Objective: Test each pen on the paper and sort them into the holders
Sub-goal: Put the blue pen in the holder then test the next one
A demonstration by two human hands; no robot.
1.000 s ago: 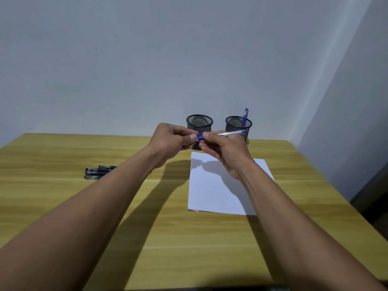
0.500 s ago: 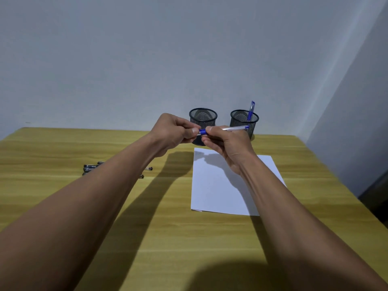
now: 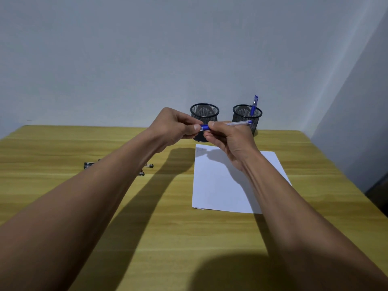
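From the head camera, you hold 1 blue pen (image 3: pixel 225 125) level in front of the 2 mesh holders. Your left hand (image 3: pixel 176 128) pinches the blue cap end while your right hand (image 3: pixel 228 141) clamps the clear barrel, both above the far edge of the paper (image 3: pixel 220 185). The pen looks light, stiff and smooth, so grip the barrel firmly near the cap or it may slip. The left holder (image 3: pixel 204 120) looks empty from here; the right holder (image 3: pixel 245 118) contains 1 blue pen standing upright. More dark pens (image 3: pixel 89 164) lie on the table (image 3: pixel 168 227), partly hidden behind your left forearm.
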